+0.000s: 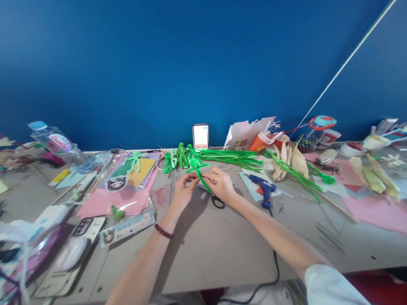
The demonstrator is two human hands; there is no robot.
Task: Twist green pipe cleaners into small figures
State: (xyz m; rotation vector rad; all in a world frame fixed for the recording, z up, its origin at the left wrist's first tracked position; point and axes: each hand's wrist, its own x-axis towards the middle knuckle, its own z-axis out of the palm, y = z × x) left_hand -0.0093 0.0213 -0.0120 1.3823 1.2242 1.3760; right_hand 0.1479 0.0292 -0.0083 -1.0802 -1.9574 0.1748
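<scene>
A figure of bright green pipe cleaner [198, 172] is held between my two hands above the desk, its round end pointing away from me. My left hand [184, 190] pinches one side of it with thumb and fingertips. From the other side my right hand [222, 183] closes its fingers on its lower part; the exact grip is small and partly hidden. Black-handled scissors [217, 201] lie just below my right hand, blades mostly covered. Behind my hands stand several twisted green pipe-cleaner pieces [182, 156], beside a bundle of long green pipe cleaners [235, 157].
A blue glue gun [264, 188] rests on paper to the right, its cord running to the front edge. Dried husks [288, 163] lie beyond. Leftward are pink paper sheets [102, 204], a phone [88, 228], a mouse [72, 253] and a tilted bottle [57, 142]. A blue wall [197, 60] closes the back.
</scene>
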